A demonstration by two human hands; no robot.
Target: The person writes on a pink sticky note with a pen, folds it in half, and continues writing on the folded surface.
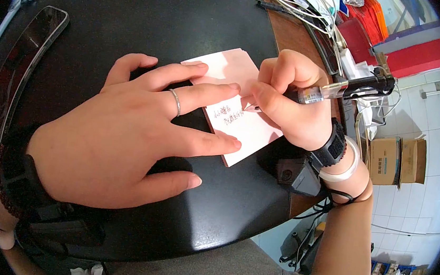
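A pad of pale pink note paper (240,142) lies tilted on the black desk mat, with two short lines of dark handwriting near its middle. My left hand (120,128) is spread flat, some fingertips resting on the pad's left part, the thumb on the mat; a ring circles one finger. In my right hand (292,102) a pen (335,91) with a clear barrel and black end is pinched. Its tip meets the paper at the end of the writing, partly hidden by my fingers. Black straps with small devices (301,175) are on both wrists.
A smartphone (25,73) lies at the mat's left edge. White cables (322,15) and red and orange items (368,24) crowd the far right. Cardboard boxes (384,161) stand by the tiled wall at right. The dark desk mat (199,19) has a curved edge.
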